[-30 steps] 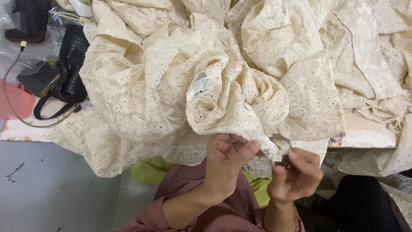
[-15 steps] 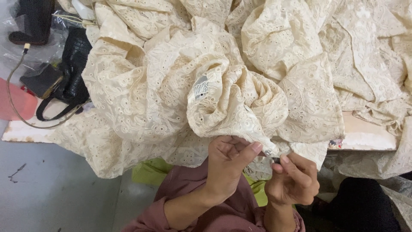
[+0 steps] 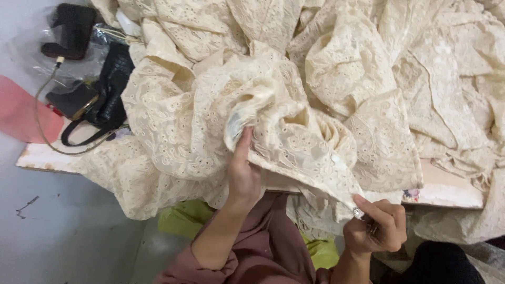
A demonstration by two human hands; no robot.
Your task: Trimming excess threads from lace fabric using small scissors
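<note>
A big heap of cream lace fabric [image 3: 336, 84] covers the work surface. My left hand [image 3: 243, 173] is raised under a fold of it, thumb up against the cloth near a small white label [image 3: 235, 122]. My right hand [image 3: 376, 227] sits lower right, fingers closed, pinching the stretched hem of the same lace fabric between thumb and forefinger. The hem runs taut between the two hands. My sleeves are dusky pink.
A black handbag [image 3: 108, 97] with a cable and dark items in clear plastic lie at the upper left. A white board edge [image 3: 42, 158] shows under the cloth. A pink shape [image 3: 23, 113] lies on the grey floor. Lime-green cloth [image 3: 184, 218] sits near my lap.
My left hand has moved up and left into the fold, lifting it. My right hand has pulled down and right, stretching the hem between the hands.
</note>
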